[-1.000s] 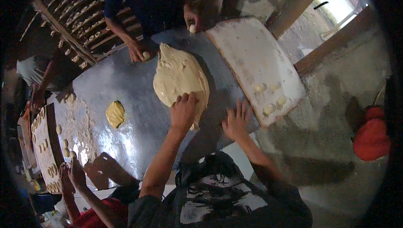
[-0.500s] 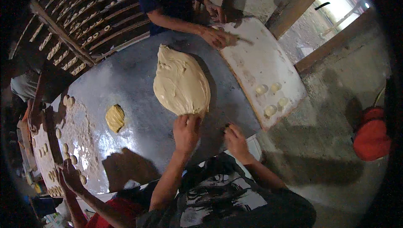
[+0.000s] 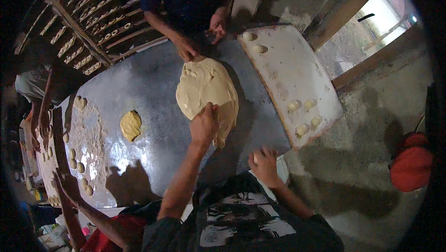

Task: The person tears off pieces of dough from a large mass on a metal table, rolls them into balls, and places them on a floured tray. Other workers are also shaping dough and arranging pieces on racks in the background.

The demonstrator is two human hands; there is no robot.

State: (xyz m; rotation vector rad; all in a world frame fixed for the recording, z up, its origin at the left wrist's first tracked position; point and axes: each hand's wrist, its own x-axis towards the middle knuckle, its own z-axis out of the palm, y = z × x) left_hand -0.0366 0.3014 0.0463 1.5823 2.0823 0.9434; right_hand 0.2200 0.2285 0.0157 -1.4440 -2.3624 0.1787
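Note:
A large, soft mound of pale dough [image 3: 204,82] lies on the grey tabletop [image 3: 153,75], its near right part drawn out into a hanging tongue. My left hand [image 3: 204,124] is closed at the near side of the mound, gripping dough; its fingertips are partly hidden. By the near right table edge, my right hand [image 3: 265,164] is curled palm down, with its fingers blurred. A small pale spot shows at its left side, too unclear to name. Across the table, a co-worker's hand [image 3: 188,51] touches the mound's far end.
A smaller yellow dough lump [image 3: 131,126] sits to the left. Several dough balls rest on the white board [image 3: 283,66] at right. More dough pieces [image 3: 76,166] lie on the floury left side, near another person's hands [image 3: 67,184]. Racks of shaped dough [image 3: 97,29] stand behind.
My left hand has moved up onto the mound, and dough now trails down beside it. My right hand has shifted slightly nearer me. The co-worker's hands have left the board, uncovering two balls.

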